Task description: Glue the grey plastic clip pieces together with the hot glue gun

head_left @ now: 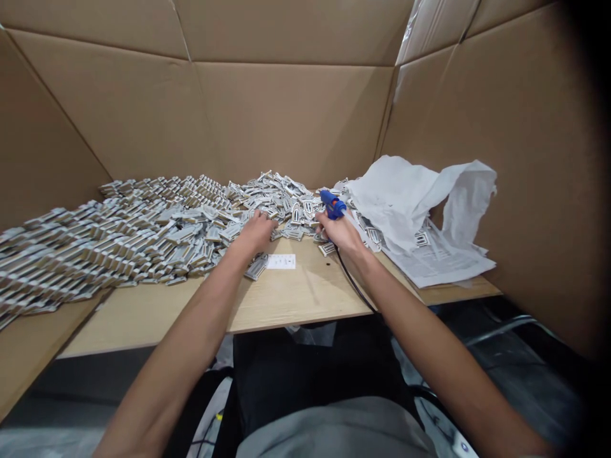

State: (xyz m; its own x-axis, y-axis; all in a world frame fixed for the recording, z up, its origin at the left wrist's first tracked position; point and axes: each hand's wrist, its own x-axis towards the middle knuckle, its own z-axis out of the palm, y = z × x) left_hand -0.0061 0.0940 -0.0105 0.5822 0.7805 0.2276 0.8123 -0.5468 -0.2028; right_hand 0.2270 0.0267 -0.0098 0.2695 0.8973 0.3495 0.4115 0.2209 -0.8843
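My right hand [337, 230] is wrapped round a blue glue gun [333, 205] with a black cord, held just above the board's far part. My left hand [259, 230] is at the near edge of a heap of small grey-and-white pieces [277, 194] with gold-coloured edges. Its fingers are curled downward, and what they grip is hidden behind the hand. Below the left wrist, one such piece [256, 267] lies on the wooden board [305, 289], beside a small white printed label [281, 261].
Stacked rows of like pieces [71, 251] cover the left side. White crumpled sheet [405, 194] and printed paper [442, 257] lie at the right, over more pieces. Tall cardboard walls [291, 121] close off the back and sides. The glue gun's cord [352, 280] runs over the board's front edge.
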